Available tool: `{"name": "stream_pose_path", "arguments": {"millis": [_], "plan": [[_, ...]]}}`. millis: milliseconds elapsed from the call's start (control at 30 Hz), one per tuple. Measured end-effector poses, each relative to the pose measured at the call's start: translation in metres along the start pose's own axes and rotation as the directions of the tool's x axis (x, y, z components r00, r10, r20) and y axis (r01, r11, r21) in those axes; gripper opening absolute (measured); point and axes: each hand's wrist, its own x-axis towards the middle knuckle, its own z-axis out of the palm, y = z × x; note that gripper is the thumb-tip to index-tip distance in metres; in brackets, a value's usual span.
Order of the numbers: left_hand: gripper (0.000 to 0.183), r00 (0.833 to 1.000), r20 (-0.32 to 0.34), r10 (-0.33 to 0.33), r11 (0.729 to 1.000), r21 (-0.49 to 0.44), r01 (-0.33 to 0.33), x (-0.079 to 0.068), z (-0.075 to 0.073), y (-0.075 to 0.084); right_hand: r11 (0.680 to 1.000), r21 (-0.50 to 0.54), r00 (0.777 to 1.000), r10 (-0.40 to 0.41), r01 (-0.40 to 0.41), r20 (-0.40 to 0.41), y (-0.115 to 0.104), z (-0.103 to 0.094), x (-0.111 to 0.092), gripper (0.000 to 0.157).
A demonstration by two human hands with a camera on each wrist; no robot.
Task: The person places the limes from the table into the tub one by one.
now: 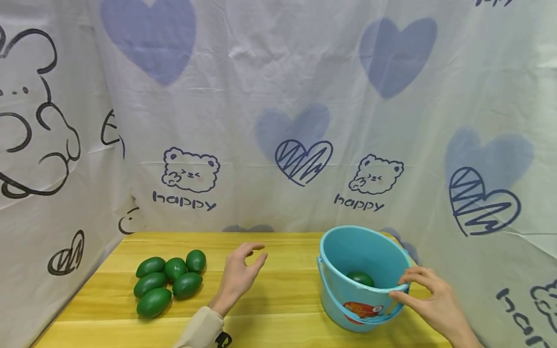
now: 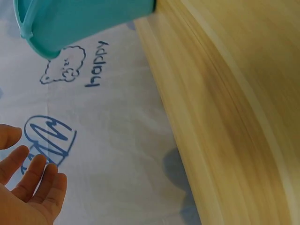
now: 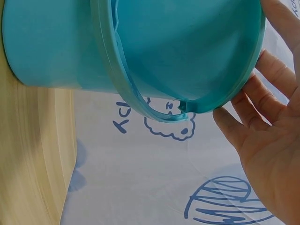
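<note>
Right hand [image 1: 428,297] on the blue bucket [image 1: 365,246], thumb and fingers pinching the rim at its right side! Inside sits one green fruit [image 1: 360,278], low down, partly hidden by the front wall. Out front, a red label [image 1: 362,309] on the bucket, the handle crossing its lower part, and its print too small to read. Over to the left hand [image 1: 240,271]: fingers loosely curved, thumb well apart from them, nothing in the grasp, between the bucket and six more green fruits [image 1: 175,268] bunched together on the left of the wooden table [image 1: 287,290]. And behind, the white cloth [image 1: 243,193] does the talking: "happy" reads clearly under one bear drawing [image 1: 190,170], and "happy" again under a second bear drawing [image 1: 376,175], with hearts all around.
</note>
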Motion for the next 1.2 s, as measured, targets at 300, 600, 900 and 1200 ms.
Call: {"name": "stream_pose_path", "arguments": {"millis": [300, 600, 900, 1200], "plan": [[0.024, 0.997, -0.015, -0.069, 0.989, 0.128, 0.071, -0.008, -0.022, -0.022, 1.000, 0.009, 1.000, 0.004, -0.004, 0.007, 0.000, 0.001, 0.001, 0.029], [0.032, 0.968, 0.048, -0.247, 0.911, 0.351, 0.215, -0.008, -0.049, -0.037, 1.000, 0.010, 1.000, 0.010, -0.010, 0.002, 0.001, 0.001, 0.000, 0.028], [0.028, 0.938, 0.084, -0.337, 0.775, 0.591, 0.225, -0.009, -0.084, -0.054, 1.000, -0.005, 1.000, 0.016, -0.016, 0.011, 0.000, 0.001, 0.000, 0.025], [0.010, 0.928, 0.130, -0.349, 0.715, 0.678, 0.174, -0.020, -0.103, -0.065, 1.000, -0.016, 1.000, 0.022, -0.022, 0.018, -0.002, 0.000, 0.001, 0.025]]}}
